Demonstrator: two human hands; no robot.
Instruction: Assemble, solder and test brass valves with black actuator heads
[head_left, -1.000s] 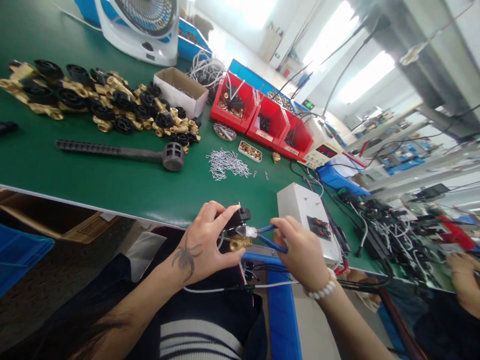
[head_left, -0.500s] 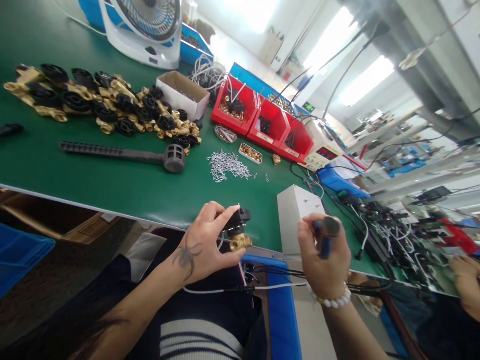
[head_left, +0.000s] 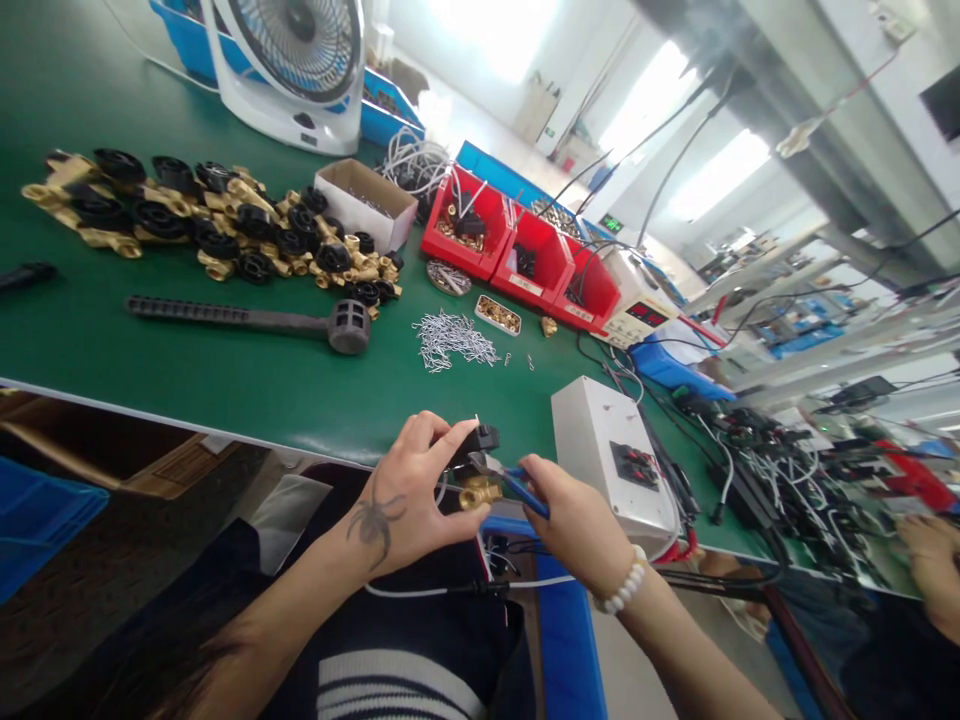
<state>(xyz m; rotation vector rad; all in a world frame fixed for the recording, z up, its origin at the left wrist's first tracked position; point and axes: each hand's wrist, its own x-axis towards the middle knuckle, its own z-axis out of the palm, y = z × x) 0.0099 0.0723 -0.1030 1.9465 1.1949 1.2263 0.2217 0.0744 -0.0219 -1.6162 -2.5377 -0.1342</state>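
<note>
Two hands met just off the green tabletop's (head_left: pixel 225 380) near edge, left hand (head_left: pixel 409 505) gripping a black-capped brass valve (head_left: pixel 477 478), right hand (head_left: pixel 576 520) squeezing blue-handled pliers (head_left: pixel 519 486) onto it, where slipping pliers might pinch fingers or drop it.

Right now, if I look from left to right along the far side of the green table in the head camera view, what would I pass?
Pile of brass and black fittings → cardboard box → red bins → meter with red digits.
</note>
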